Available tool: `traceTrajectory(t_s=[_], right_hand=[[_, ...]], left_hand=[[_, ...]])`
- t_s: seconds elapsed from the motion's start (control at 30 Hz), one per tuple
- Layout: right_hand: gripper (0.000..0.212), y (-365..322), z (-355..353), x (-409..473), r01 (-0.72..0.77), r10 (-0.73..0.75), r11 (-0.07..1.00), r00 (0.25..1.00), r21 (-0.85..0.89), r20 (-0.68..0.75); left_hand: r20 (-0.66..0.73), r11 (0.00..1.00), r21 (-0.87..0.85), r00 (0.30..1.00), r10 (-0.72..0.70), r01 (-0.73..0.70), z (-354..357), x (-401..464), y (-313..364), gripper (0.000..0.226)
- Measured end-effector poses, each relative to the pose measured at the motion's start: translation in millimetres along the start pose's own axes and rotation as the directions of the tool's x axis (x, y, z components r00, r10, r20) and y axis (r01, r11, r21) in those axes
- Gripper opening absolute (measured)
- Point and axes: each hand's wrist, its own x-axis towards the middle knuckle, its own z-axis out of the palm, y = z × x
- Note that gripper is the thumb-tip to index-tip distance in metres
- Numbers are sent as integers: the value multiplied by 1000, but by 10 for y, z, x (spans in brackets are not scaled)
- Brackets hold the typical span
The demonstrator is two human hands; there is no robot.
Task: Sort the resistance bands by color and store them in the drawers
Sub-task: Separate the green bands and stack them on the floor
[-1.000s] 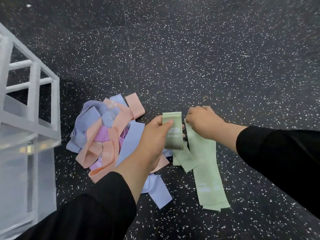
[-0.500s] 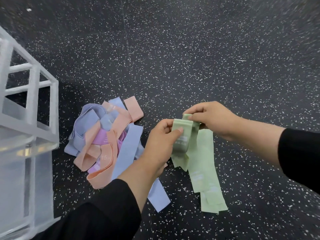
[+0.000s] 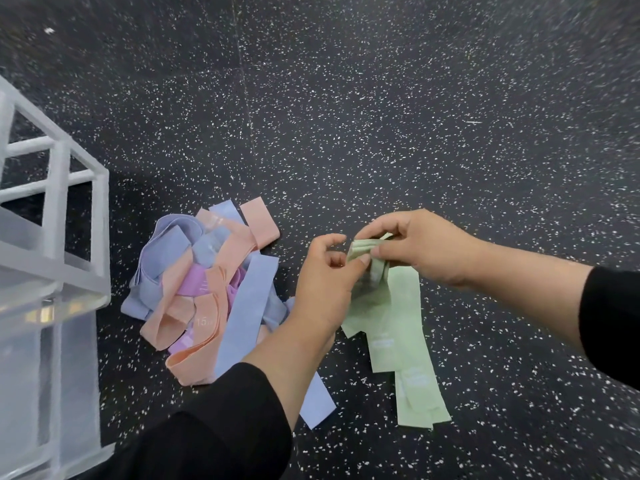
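Several pale green resistance bands [image 3: 403,327] hang in a bunch above the floor, their lower ends trailing down to the right. My right hand [image 3: 419,247] pinches their gathered top ends. My left hand [image 3: 325,285] holds the same ends from the left with thumb and fingertips. To the left lies a mixed heap of bands [image 3: 207,292]: blue-grey, peach and purple ones tangled together. One long blue band [image 3: 246,317] runs from the heap under my left forearm.
A white drawer frame [image 3: 59,216] with translucent plastic drawers [image 3: 41,375] stands at the left edge. The ground is a black rubber floor [image 3: 381,116] with white specks. Black sleeves cover both forearms.
Both hands lifted the green bands higher and drew their top ends together. My left hand's grip loosened from a full clasp to a fingertip pinch.
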Motion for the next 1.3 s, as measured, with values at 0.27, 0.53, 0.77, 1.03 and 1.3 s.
traceTrajectory(t_s=[0.27, 0.53, 0.77, 1.03, 1.3], right_hand=[[19, -134, -75, -13, 144, -153, 985, 983, -96, -98], [13, -161, -338, 150, 137, -174, 977, 956, -166, -238], [39, 466, -509, 520, -168, 85, 743, 984, -648, -157], [57, 852, -209, 753, -96, 241, 514, 970, -852, 36], [21, 859, -28, 799, -106, 15, 428, 994, -898, -110]], left_hand=[[164, 925, 323, 974, 154, -200, 22, 23, 200, 41], [63, 939, 242, 970, 235, -243, -46, 171, 433, 23], [27, 995, 76, 997, 68, -70, -100, 199, 254, 14], [102, 998, -40, 994, -48, 53, -81, 155, 136, 28], [110, 998, -49, 993, -32, 38, -75, 141, 78, 17]])
